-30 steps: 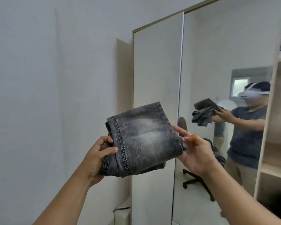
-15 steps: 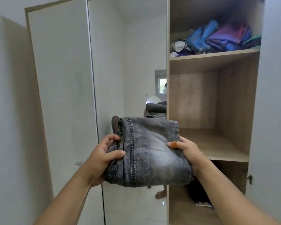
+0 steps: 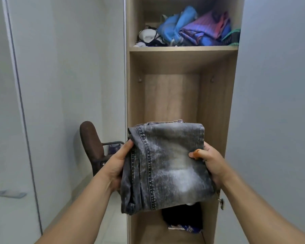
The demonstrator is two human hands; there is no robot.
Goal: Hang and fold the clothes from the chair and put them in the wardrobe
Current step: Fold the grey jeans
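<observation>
No readable label shows on the folded jeans (image 3: pixel 167 164), a thick rectangular pad of faded grey denim with pale stitched seams, clamped at its side edges by the left hand (image 3: pixel 119 163) and right hand (image 3: pixel 210 162), each grip closed on cloth, before the wood-grain wardrobe (image 3: pixel 217 106).

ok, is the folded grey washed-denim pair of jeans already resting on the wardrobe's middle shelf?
No. The folded grey denim jeans are held in the air by the left hand and right hand, in front of the open wooden wardrobe.
</observation>
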